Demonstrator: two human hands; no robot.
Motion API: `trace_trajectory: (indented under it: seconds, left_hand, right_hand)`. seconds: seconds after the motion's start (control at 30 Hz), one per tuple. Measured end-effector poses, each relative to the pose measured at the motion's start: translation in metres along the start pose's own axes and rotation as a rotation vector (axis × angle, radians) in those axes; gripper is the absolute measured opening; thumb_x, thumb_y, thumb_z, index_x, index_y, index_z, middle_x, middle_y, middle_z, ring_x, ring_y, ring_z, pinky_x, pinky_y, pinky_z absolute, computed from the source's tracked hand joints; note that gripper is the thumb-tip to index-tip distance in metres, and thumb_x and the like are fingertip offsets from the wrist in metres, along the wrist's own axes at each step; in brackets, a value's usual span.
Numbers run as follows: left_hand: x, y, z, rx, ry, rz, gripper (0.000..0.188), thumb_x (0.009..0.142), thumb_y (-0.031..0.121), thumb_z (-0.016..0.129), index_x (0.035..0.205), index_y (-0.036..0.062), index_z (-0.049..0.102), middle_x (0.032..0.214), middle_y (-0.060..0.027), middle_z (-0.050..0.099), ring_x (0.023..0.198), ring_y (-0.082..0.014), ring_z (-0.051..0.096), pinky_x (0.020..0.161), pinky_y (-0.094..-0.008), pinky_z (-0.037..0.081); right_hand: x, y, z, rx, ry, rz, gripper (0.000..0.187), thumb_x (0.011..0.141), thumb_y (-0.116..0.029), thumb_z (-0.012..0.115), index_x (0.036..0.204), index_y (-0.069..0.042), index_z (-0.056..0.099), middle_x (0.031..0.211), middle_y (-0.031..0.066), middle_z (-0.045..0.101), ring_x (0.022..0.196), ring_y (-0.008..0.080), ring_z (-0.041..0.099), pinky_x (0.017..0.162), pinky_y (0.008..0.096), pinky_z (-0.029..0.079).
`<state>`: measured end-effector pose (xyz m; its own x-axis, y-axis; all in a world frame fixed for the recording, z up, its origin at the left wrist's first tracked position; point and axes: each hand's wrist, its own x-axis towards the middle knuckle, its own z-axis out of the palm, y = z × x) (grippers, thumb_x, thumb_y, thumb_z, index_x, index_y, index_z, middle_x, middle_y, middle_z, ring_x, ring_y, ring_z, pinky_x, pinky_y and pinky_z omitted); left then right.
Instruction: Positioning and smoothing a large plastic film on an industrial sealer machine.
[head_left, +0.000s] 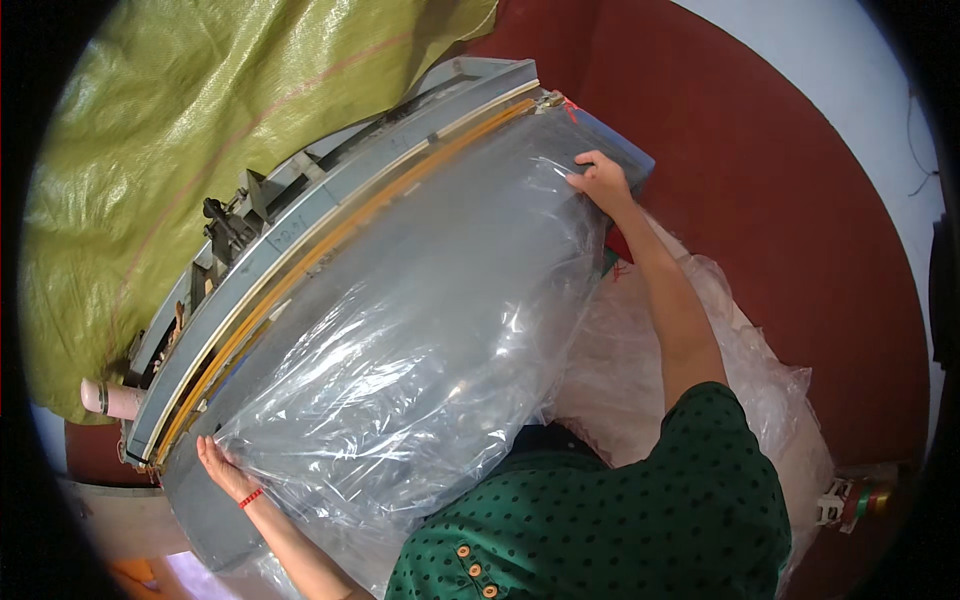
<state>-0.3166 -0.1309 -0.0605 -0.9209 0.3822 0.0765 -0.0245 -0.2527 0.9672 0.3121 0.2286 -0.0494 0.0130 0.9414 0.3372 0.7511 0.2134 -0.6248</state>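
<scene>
A large clear plastic sheet (400, 380) is drawn across a long grey board (440, 210) in front of me, with shiny creases over its lower half. At the sheet's left end, my left hand (228, 472), a red band at its wrist, has its fingers closed on the plastic edge, and folds fan out from there. My right hand (603, 185) grips the sheet near the far right end of the board, thumb and index finger toward the plastic. Between the two hands the sheet sags toward my body.
Beyond the board runs a long grey metal machine bed (330, 200) with yellow strips (400, 195) along it. A yellow-green woven tarp (220, 90) covers its far side. A pink cylinder (112, 399) sits at its left end. More crumpled plastic (640, 350) lies at right, over dark red floor (800, 250).
</scene>
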Motion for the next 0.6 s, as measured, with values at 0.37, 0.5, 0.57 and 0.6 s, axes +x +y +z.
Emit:
trace_trajectory:
  seconds: [0.37,0.5,0.57,0.6]
  left_hand:
    - [-0.012,0.012,0.012,-0.090,0.046,-0.051,0.027,0.082,0.015,0.055,0.106,0.0071,0.047,0.068,0.0052,0.045,0.048,0.0004,0.035,0.040,-0.0126,0.027]
    - [-0.013,0.012,0.013,-0.079,-0.027,-0.039,0.026,0.082,0.014,0.056,0.106,0.0070,0.047,0.069,0.0048,0.045,0.050,0.0005,0.035,0.040,-0.0124,0.027]
    - [-0.013,0.014,0.013,-0.076,-0.005,-0.039,0.026,0.082,0.013,0.056,0.105,0.0069,0.047,0.069,0.0046,0.046,0.050,0.0004,0.036,0.040,-0.0124,0.027]
    - [-0.012,0.012,0.010,-0.089,-0.015,-0.039,0.026,0.082,0.013,0.056,0.105,0.0069,0.047,0.070,0.0046,0.046,0.050,0.0005,0.036,0.040,-0.0125,0.027]
  right_hand:
    - [0.006,-0.026,-0.022,0.543,-0.203,0.138,0.046,0.072,-0.009,0.065,0.112,0.000,0.044,0.072,0.0034,0.059,0.054,0.0070,0.051,0.045,0.0182,0.037]
    - [0.005,0.026,0.001,0.343,-0.065,0.143,0.057,0.062,-0.012,0.073,0.111,-0.001,0.047,0.058,0.0046,0.058,0.052,0.0078,0.052,0.046,0.0202,0.040]
    - [0.001,0.017,0.000,0.385,-0.073,0.156,0.058,0.063,-0.012,0.073,0.112,0.000,0.045,0.062,0.0042,0.058,0.052,0.0074,0.051,0.046,0.0202,0.039]
    - [0.000,0.009,-0.003,0.428,-0.080,0.167,0.059,0.064,-0.012,0.072,0.114,0.000,0.044,0.065,0.0039,0.059,0.052,0.0070,0.050,0.045,0.0201,0.038]
